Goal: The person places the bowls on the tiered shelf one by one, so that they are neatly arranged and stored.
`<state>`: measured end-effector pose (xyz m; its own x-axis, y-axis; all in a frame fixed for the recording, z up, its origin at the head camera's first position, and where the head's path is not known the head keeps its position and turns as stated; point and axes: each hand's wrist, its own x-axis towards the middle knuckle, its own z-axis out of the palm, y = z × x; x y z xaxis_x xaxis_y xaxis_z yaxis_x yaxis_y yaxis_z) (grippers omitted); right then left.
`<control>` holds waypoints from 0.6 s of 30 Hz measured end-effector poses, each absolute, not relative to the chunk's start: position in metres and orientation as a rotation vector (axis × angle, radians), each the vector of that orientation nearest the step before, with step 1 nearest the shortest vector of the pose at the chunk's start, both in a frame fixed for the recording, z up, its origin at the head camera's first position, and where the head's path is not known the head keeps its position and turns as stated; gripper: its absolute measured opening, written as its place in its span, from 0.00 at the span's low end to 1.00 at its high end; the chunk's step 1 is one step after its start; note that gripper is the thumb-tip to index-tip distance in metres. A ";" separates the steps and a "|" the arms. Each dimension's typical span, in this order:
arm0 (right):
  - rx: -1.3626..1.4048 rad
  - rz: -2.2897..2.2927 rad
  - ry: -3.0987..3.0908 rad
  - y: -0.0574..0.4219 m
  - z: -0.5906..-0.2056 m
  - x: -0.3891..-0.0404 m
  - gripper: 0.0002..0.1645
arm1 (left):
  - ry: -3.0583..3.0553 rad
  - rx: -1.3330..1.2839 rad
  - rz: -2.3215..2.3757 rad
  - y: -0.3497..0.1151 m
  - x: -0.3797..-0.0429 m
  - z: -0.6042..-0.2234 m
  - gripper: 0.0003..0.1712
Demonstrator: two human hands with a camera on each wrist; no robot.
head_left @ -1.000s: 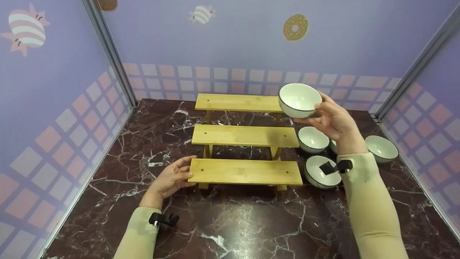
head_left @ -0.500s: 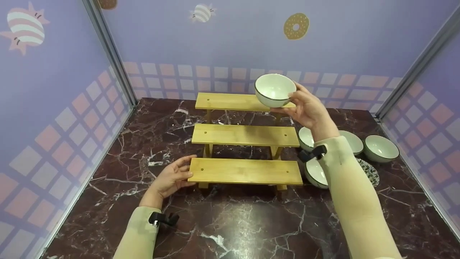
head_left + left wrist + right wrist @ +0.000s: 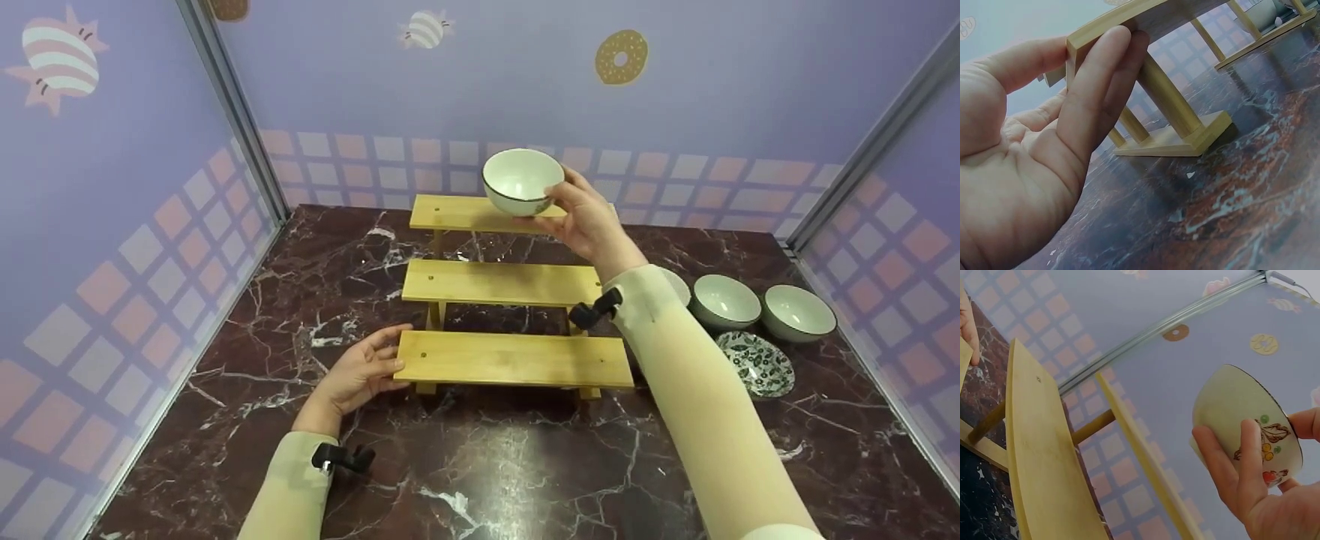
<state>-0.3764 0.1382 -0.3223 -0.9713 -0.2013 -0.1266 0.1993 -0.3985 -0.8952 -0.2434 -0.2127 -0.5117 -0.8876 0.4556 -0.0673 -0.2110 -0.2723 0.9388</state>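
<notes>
A three-step wooden shelf (image 3: 517,358) stands on the dark marbled tabletop. My left hand (image 3: 363,373) grips the left end of its lowest board; in the left wrist view the thumb lies at the board's edge and the fingers (image 3: 1098,84) reach underneath. My right hand (image 3: 589,217) holds a white bowl (image 3: 521,180) with a dark rim, upright, overlapping the top board (image 3: 450,213) in the head view. The right wrist view shows the thumb at the bowl's rim and fingers under its painted side (image 3: 1266,439), which bears leaves and fruit.
Right of the shelf stand several more bowls, among them one in the middle (image 3: 724,300) and one at the far right (image 3: 799,312). In front of them lies a dish with a dark leafy pattern (image 3: 757,365). Patterned walls (image 3: 525,75) enclose the table on three sides.
My right hand has carried the bowl leftward and slightly up, from the right end of the top board to near its middle. My left hand has stayed on the lowest board.
</notes>
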 end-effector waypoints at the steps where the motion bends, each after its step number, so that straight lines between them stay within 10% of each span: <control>1: 0.000 -2.445 1.574 0.134 -0.323 -0.378 0.43 | 1.569 0.300 2.197 -0.213 -0.243 -0.512 0.41; 18: 0.079 -2.514 1.463 0.081 -0.350 -0.394 0.45 | 1.548 0.293 2.213 -0.213 -0.243 -0.513 0.42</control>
